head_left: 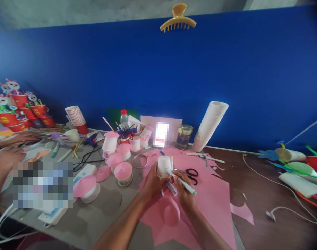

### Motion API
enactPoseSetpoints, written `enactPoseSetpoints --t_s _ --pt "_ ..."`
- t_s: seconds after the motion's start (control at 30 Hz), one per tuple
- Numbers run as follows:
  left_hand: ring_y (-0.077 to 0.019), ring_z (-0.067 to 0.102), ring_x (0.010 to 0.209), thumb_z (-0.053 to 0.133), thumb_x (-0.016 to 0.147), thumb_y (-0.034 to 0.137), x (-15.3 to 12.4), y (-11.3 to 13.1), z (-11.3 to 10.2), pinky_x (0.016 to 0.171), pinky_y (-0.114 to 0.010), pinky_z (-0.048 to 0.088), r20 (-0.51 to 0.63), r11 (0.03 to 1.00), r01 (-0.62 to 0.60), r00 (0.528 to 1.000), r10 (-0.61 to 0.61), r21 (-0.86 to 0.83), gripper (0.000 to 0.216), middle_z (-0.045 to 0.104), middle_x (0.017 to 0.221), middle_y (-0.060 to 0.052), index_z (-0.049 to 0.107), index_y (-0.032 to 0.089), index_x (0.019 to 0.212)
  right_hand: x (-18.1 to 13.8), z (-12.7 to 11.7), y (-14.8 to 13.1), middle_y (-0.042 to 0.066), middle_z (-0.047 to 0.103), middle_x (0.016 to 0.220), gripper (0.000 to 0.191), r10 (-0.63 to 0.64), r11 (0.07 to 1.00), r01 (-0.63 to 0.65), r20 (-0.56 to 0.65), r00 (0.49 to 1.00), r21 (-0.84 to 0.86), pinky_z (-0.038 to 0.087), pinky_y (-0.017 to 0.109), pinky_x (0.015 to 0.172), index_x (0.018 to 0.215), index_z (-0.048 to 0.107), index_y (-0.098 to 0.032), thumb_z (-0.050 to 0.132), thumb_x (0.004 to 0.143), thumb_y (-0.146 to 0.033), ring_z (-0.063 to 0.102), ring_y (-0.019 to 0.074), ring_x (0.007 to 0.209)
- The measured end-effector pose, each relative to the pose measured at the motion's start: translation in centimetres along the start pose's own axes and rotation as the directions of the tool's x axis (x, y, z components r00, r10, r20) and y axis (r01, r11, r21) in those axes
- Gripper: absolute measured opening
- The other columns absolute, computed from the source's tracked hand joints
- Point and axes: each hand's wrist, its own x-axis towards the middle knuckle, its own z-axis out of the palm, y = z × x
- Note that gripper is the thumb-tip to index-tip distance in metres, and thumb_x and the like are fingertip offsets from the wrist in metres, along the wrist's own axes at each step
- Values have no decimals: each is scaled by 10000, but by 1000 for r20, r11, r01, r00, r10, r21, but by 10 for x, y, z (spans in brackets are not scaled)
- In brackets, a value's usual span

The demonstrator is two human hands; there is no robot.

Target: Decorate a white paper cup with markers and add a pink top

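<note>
My left hand (153,177) is wrapped round a small white paper cup (164,162), which is upside down above pink paper (213,198). In my right hand (183,192) is a white marker pen (186,183) with a green end, its tip at the cup's side, where faint green marks show. A small white tube (172,188) lies between my hands. Black-handled scissors (192,175) rest just beyond my right hand. Nearer to me is a round pink piece (171,211) on the paper.
Pink-topped cups (123,173) stand to the left beside a power strip (87,172). Behind are a lit phone (161,133), a glass jar (183,137) and a tall leaning cup stack (210,126). Another person's hands (14,154) work at far left. A white cable (291,208) lies right.
</note>
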Motion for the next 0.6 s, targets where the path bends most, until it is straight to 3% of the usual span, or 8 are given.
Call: enactPoseSetpoints --t_s 0.37,0.6 --pt "-215 607 948 737 653 157 -3 4 2 832 -332 497 5 998 39 999 -39 -40 546 653 1071 -71 559 162 1169 0 -1 5 54 702 786 262 9 999 -8 10 1000 -54 553 336 685 949 707 -205 573 925 -428 666 193 695" --pt "-209 616 930 737 633 143 -3 6 4 820 -325 505 -24 995 53 998 -55 -79 536 666 1023 -51 573 170 1142 0 0 -4 40 696 795 218 20 1000 -20 -3 1000 19 556 314 642 934 690 -212 577 926 -398 648 173 664"
